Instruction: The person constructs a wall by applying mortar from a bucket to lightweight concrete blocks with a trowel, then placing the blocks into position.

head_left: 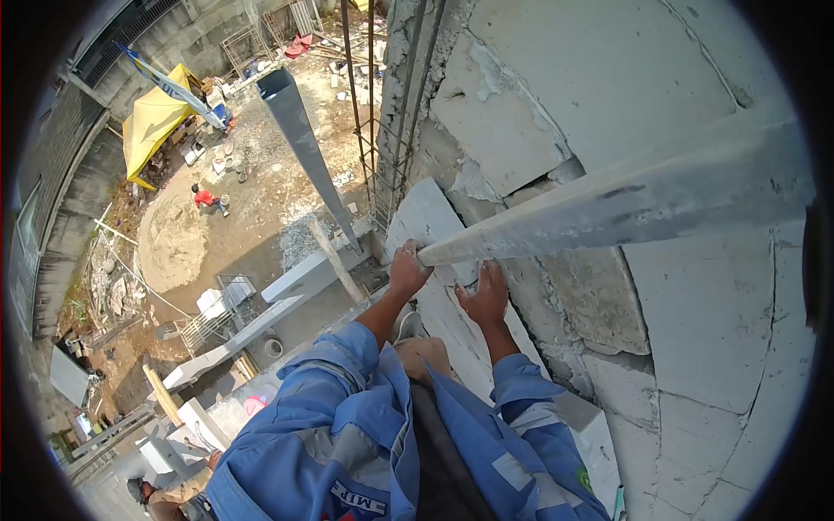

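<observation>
A long grey bar [608, 208] runs from between my two hands toward the upper right, looking wider close to the camera. Beneath its narrow end lies a flat, pale wall block [426, 213], against the masonry wall. My left hand [408, 271] is on the block just left of the bar's end, its fingers curled over. To the right of the bar, my right hand [486, 295] bends its fingers over the block's edge, thumb apart. The bar partly hides the fingertips of both hands.
Upright on the left is a hollow grey post [304, 143], with bare rebar [369, 113] beside it. A wall of large pale blocks [712, 321] fills the right. Far below are a yellow canopy [156, 122], a sand heap [174, 239] and a person in red [207, 200]; another person [169, 497] is lower left.
</observation>
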`<action>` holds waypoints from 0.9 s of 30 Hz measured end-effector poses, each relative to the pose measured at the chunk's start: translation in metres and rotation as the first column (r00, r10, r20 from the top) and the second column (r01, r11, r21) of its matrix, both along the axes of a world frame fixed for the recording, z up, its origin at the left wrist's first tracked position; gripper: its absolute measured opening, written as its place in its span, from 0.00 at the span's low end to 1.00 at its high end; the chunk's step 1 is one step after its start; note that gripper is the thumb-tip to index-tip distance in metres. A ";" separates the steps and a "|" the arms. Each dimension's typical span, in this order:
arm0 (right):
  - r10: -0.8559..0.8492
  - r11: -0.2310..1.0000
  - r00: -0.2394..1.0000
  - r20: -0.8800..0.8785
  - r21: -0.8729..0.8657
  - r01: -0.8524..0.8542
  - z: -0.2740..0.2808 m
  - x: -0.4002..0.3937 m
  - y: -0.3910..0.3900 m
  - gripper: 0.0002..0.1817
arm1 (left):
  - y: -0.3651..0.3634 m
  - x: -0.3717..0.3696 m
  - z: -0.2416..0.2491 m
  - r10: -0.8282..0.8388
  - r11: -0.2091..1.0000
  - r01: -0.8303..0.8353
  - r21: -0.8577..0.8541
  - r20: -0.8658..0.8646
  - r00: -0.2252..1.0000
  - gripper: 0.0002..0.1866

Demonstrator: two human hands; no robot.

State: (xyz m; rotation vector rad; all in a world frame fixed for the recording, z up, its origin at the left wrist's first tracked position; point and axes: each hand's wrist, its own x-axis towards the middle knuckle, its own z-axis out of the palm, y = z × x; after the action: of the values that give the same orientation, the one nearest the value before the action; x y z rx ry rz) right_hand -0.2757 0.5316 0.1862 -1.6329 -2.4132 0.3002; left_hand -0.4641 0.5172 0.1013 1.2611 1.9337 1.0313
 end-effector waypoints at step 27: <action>0.018 0.995 0.998 -0.054 -0.096 -0.023 0.014 0.001 0.004 0.49 | -0.012 -0.009 -0.054 -0.006 1.000 0.007 0.006 -0.158 0.987 0.24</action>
State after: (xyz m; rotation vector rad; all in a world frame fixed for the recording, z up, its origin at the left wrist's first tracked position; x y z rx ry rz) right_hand -0.2751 0.5359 0.2001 -1.6184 -2.4129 0.4646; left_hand -0.4730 0.5050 0.0477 1.3890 2.0435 0.9607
